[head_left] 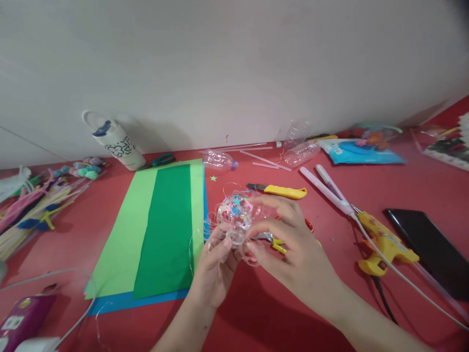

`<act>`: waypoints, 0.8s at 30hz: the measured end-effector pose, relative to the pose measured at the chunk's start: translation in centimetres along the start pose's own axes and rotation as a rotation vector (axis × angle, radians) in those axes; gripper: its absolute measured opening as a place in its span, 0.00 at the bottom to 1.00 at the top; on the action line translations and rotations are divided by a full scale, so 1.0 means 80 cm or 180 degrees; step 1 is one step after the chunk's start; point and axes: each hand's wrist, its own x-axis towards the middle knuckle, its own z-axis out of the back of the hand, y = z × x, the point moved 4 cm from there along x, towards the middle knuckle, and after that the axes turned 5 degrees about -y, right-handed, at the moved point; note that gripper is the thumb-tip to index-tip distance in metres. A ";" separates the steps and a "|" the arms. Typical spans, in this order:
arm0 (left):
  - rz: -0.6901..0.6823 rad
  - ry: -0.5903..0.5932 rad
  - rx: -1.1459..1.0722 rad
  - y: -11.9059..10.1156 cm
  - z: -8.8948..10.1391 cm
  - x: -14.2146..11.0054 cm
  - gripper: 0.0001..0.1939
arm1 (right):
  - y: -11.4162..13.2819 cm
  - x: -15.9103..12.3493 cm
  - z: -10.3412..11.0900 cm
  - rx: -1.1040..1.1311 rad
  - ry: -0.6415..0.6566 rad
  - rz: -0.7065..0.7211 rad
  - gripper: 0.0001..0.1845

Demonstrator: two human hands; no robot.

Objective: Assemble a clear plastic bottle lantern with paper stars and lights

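Note:
Above the middle of the table is a clear plastic bottle piece (236, 217), its edge cut into curled strips. Blue and pink star shapes (235, 205) show in or on it. My left hand (218, 269) grips its lower part from below, thumb in front. From the right, my right hand (289, 239) curves around it, with thumb and forefinger closed at a curled strip by its lower right side. Scissors with yellow handles (279, 246) lie partly hidden behind my right hand. A yellow cutter knife (286, 190) rests just beyond.
Green sheets (164, 230) lie on the left. Behind are a white tumbler (119, 144) and plastic bottles (218, 160). A pink hair straightener (326, 190), yellow glue gun (384, 242) and black phone (428, 244) lie right, with a cord across. Pipe cleaners (32, 200) are far left.

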 end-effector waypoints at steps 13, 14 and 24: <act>-0.0059 -0.0113 0.0200 0.002 0.005 0.001 0.11 | 0.007 -0.003 -0.003 -0.0284 -0.0078 0.0371 0.07; -0.0071 -0.0113 0.0203 0.002 0.004 0.000 0.11 | 0.008 -0.003 -0.003 -0.0282 -0.0065 0.0399 0.07; -0.0110 -0.0024 0.0162 0.000 -0.002 0.000 0.11 | 0.010 -0.002 -0.003 -0.0267 -0.0111 0.0737 0.08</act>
